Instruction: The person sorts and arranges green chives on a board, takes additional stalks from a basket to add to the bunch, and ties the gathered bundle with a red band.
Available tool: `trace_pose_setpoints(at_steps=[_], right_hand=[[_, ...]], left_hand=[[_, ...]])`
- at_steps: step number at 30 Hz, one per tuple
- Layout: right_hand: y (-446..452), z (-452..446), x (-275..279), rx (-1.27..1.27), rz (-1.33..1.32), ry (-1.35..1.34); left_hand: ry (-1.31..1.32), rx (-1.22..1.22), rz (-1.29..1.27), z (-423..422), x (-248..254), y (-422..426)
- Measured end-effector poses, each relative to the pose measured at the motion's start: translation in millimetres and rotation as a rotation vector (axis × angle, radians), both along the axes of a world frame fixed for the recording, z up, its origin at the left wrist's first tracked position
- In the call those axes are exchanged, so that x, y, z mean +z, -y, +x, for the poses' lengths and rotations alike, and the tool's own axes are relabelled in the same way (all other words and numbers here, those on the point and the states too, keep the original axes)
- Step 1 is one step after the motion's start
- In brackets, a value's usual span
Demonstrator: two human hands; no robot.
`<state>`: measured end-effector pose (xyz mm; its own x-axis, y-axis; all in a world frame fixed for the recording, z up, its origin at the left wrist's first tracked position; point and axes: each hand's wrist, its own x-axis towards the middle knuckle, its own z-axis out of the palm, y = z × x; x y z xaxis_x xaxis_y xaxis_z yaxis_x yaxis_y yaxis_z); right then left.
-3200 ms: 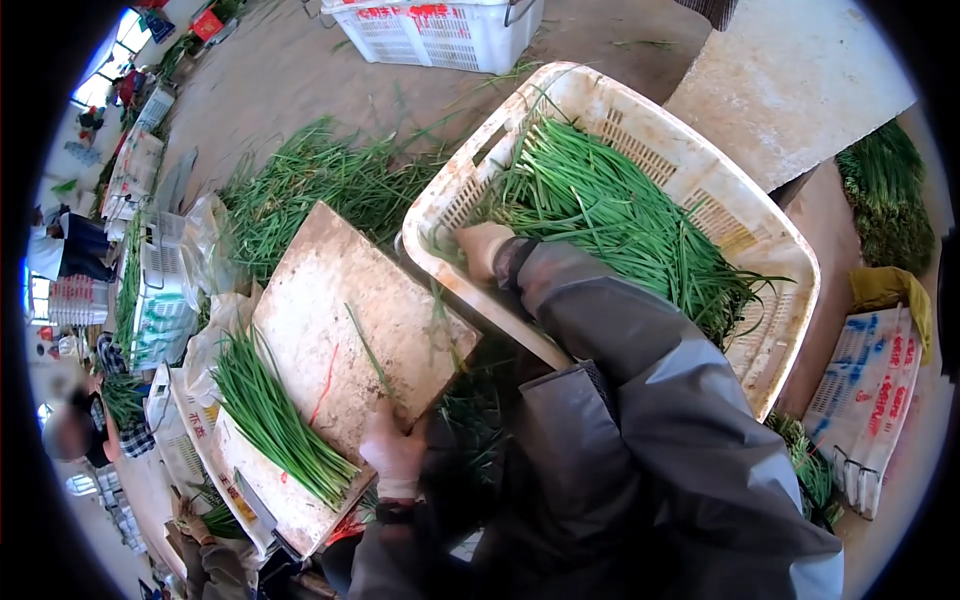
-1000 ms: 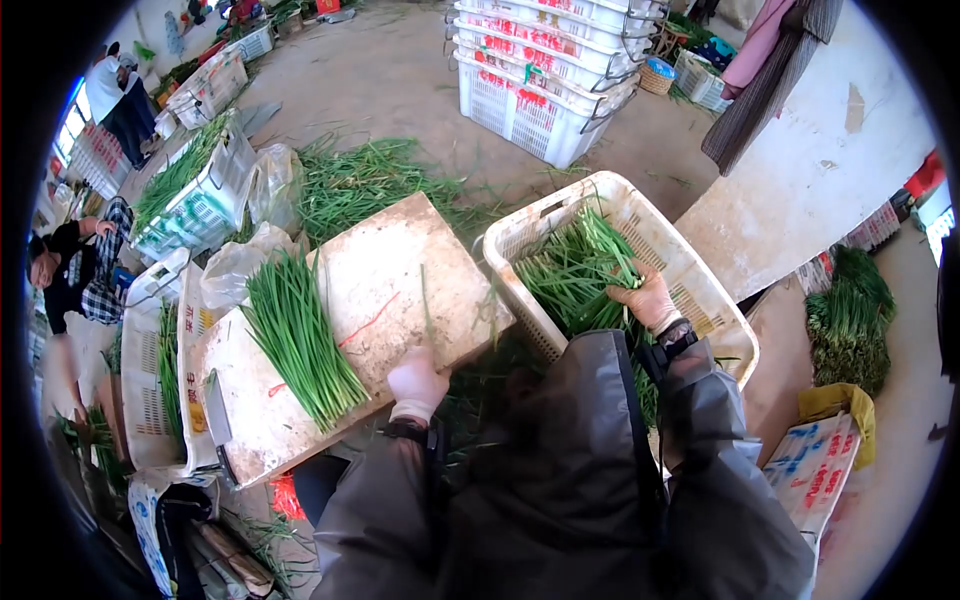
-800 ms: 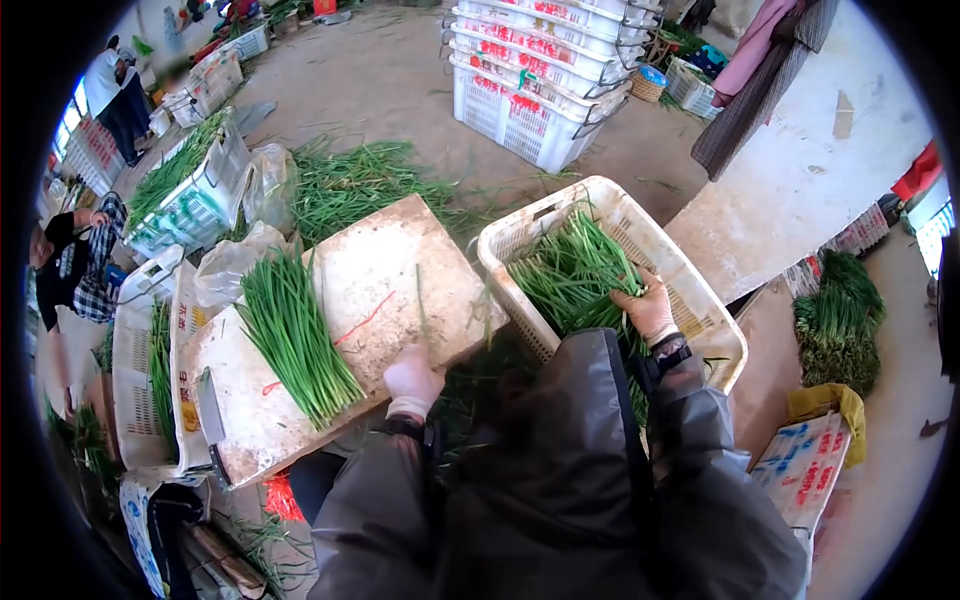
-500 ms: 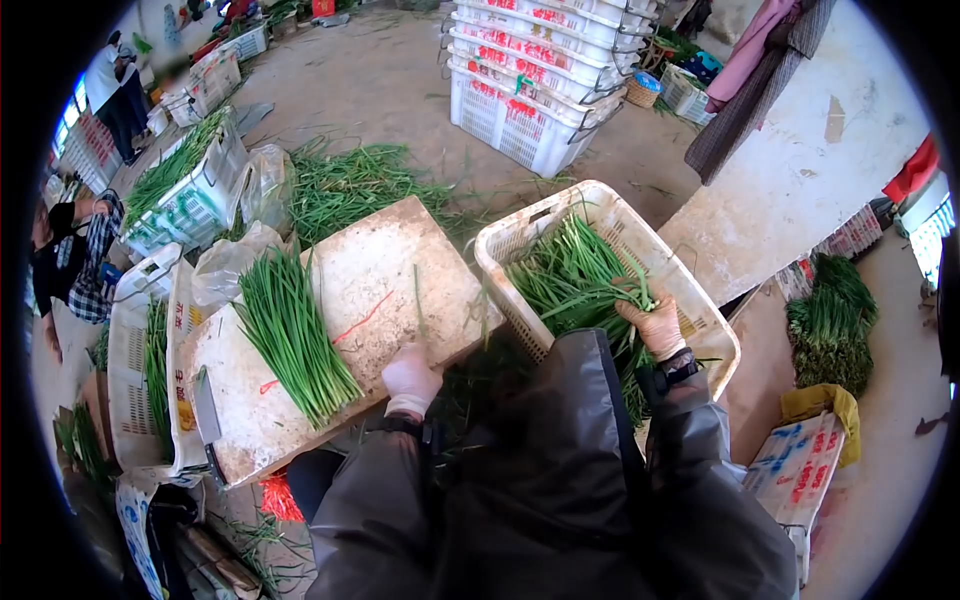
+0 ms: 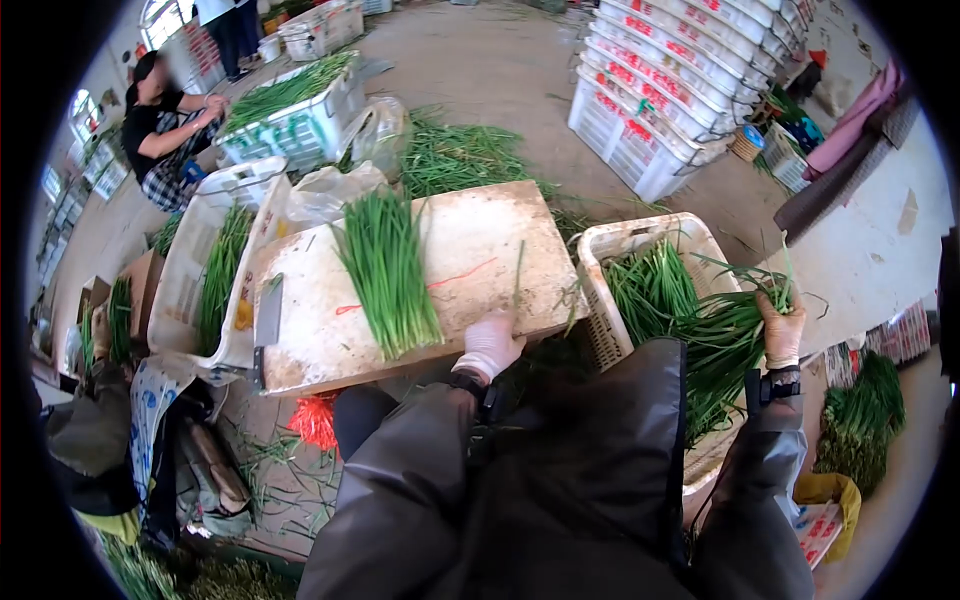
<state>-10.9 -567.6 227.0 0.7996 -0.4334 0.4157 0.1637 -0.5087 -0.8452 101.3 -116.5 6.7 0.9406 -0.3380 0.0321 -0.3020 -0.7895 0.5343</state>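
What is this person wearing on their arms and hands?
Both sleeves are dark grey and shiny. A black band circles each wrist. The left hand wears what looks like a thin, whitish glove; the right hand seems gloved too.

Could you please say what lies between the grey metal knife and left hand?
The head view shows a green leafy bundle and thin red string on the white board.
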Motion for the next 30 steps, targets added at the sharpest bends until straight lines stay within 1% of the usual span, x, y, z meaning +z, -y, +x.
trace_pose_setpoints(at_steps=[3, 4, 5, 6, 7, 8, 10, 11, 15, 19, 21, 24, 25, 28, 30], right_hand=[[-3, 1, 2, 0.027, 0.005, 0.015], [-7, 2, 3, 0.031, 0.004, 0.017], [-10, 1, 3, 0.027, -0.002, 0.022], [-12, 1, 1, 0.028, -0.006, 0.020], [-11, 0, 0, 0.027, -0.011, 0.018], [-10, 0, -1, 0.026, -0.018, 0.016], [-16, 2, 2, 0.025, -0.021, 0.008], [-18, 2, 3, 0.030, -0.016, 0.001], [-25, 8, 14, 0.069, -0.043, -0.031], [-44, 28, 29, 0.096, -0.077, -0.031], [-69, 43, 37, 0.119, -0.080, -0.002], [-95, 65, 49, 0.096, -0.336, -0.095], [-110, 73, 52, 0.112, -0.364, -0.074], [-165, 96, 65, 0.209, -0.615, 0.074], [-195, 112, 68, 0.317, -0.864, 0.225]], left_hand=[[0.251, 0.160, 0.188, 7, 31, -21], [0.420, 0.258, 0.087, 13, 37, -35], [0.522, 0.331, 0.084, 20, 44, -50], [0.567, 0.412, 0.112, 26, 54, -64], [0.545, 0.517, 0.161, 33, 53, -76], [0.453, 0.595, 0.211, 42, 48, -88], [0.278, 0.648, 0.267, 45, 64, -100], [0.160, 0.626, 0.318, 49, 62, -106], [-0.036, 0.622, 0.413, 50, 56, -112], [-0.112, 0.616, 0.406, 54, 48, -113], [-0.138, 0.625, 0.389, 59, 45, -118], [-0.136, 0.638, 0.386, 62, 34, -128], [-0.128, 0.632, 0.386, 61, 34, -133], [-0.102, 0.626, 0.451, 61, 27, -159], [-0.084, 0.647, 0.431, 53, 36, -178]])
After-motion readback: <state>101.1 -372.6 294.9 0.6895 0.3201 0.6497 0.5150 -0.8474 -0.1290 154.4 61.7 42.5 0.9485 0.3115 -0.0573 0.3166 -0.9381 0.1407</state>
